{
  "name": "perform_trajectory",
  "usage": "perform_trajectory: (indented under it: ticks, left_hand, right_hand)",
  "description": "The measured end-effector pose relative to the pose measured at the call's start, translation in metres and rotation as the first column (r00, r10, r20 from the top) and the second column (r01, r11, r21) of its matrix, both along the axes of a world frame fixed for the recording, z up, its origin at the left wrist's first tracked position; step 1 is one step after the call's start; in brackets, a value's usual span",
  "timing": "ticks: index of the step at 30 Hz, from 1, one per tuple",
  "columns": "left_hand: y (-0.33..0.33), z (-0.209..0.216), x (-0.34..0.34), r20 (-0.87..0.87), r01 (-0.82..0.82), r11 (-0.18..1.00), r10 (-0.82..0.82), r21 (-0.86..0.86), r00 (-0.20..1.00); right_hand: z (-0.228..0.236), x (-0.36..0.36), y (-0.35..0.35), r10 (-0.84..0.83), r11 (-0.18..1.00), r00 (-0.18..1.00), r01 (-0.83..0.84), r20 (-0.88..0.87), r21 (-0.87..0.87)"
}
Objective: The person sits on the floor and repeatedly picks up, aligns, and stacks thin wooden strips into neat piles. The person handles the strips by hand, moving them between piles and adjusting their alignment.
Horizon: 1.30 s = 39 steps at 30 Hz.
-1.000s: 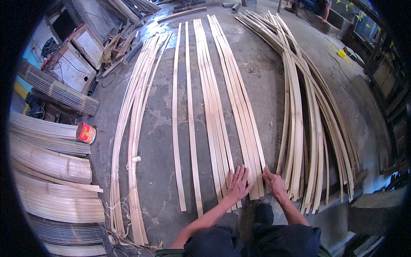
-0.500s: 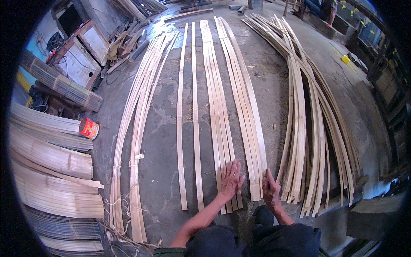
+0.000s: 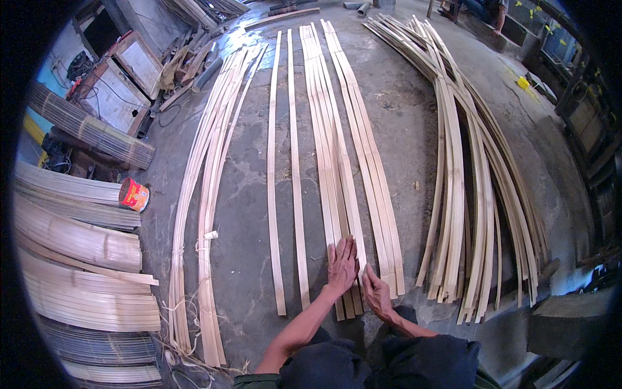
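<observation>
Long pale bamboo strips lie lengthwise on the floor in separate groups. My left hand (image 3: 343, 267) rests flat, fingers stretched forward, across the near end of the middle group of strips (image 3: 328, 175). Just to its right, my right hand (image 3: 377, 293) is closed at the near end of a bamboo strip (image 3: 350, 194) along that group's right edge; its fingertips are partly hidden. A narrow group of strips (image 3: 372, 175) lies to the right, apart from both hands. Two single strips (image 3: 273, 168) run side by side on the left.
A big crossed pile of strips (image 3: 447, 162) lies at right. Tied bundles (image 3: 206, 259) are at left, beside stacked slats (image 3: 91, 298) and a red tin (image 3: 134, 194). Another person's arm (image 3: 501, 19) shows at the far right. A concrete block (image 3: 564, 324) stands at near right.
My right hand has moved left from the right-hand group to the middle group, bringing a strip with it. My left hand has shifted slightly left and remains flat on the strips.
</observation>
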<state>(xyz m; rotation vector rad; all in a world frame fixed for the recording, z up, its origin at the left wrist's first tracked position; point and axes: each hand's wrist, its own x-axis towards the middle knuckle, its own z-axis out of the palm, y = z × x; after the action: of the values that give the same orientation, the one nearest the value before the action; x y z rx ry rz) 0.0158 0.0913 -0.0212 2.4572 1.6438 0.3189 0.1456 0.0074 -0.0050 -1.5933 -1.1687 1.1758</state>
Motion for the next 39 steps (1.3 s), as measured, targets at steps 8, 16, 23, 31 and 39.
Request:
perform_trajectory:
  ticks: [8, 16, 23, 31, 39]
  left_hand:
    - [-0.001, 0.004, -0.002, 0.095, -0.02, 1.0, 0.019, 0.005, 0.995]
    - [0.001, 0.011, -0.022, 0.362, -0.224, 0.974, 0.22, -0.033, 0.906]
    - [0.005, 0.018, -0.068, 0.173, -0.614, 0.788, 0.6, 0.037, 0.781]
    - [0.003, 0.006, -0.091, 0.123, -0.642, 0.765, 0.643, -0.052, 0.756]
    - [0.011, -0.012, -0.105, 0.333, -0.589, 0.804, 0.58, -0.087, 0.743]
  right_hand:
    - [-0.011, 0.01, -0.003, 0.115, 0.992, 0.99, -0.11, 0.087, -0.059]
    - [0.002, 0.009, 0.001, 0.069, 0.991, 0.989, -0.083, 0.134, 0.104]
    - [0.005, 0.015, 0.0, 0.09, 0.995, 0.983, -0.082, 0.162, -0.059]
    - [0.001, 0.005, 0.0, 0.08, 0.99, 0.969, -0.105, -0.232, -0.096]
    - [0.012, 0.006, 0.002, 0.137, 0.981, 0.99, -0.139, -0.02, -0.133]
